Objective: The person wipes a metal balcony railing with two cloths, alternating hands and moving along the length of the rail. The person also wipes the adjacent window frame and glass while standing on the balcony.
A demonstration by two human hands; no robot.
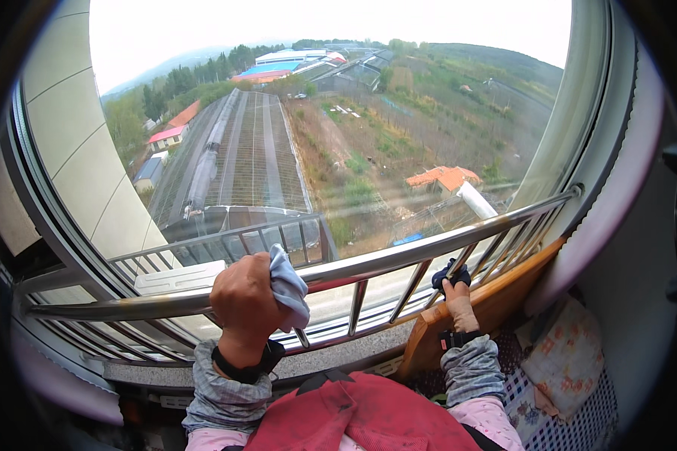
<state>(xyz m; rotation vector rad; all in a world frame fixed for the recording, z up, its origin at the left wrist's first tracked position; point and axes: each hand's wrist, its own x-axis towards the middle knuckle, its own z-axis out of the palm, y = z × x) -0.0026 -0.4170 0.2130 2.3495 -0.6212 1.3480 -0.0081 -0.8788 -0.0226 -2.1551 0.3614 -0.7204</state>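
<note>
My left hand (247, 301) is closed round a pale blue-grey cloth (289, 289), held at the top rail of a shiny metal railing (384, 260). Part of the cloth sticks out on the right side of the fist. Further right and lower, my right hand (459, 299) grips a dark navy cloth (451, 275) against one of the thin upright bars below the rail. Its fingers are partly hidden by the cloth. Both forearms wear grey sleeves and black wrist straps.
Beyond the railing is a large window (429, 150) overlooking greenhouses and fields. A wooden board (436, 331) leans by my right forearm. A flower-patterned cushion (568, 361) lies at the lower right, near a checked cloth (579, 417). A granite sill (316, 366) runs under the bars.
</note>
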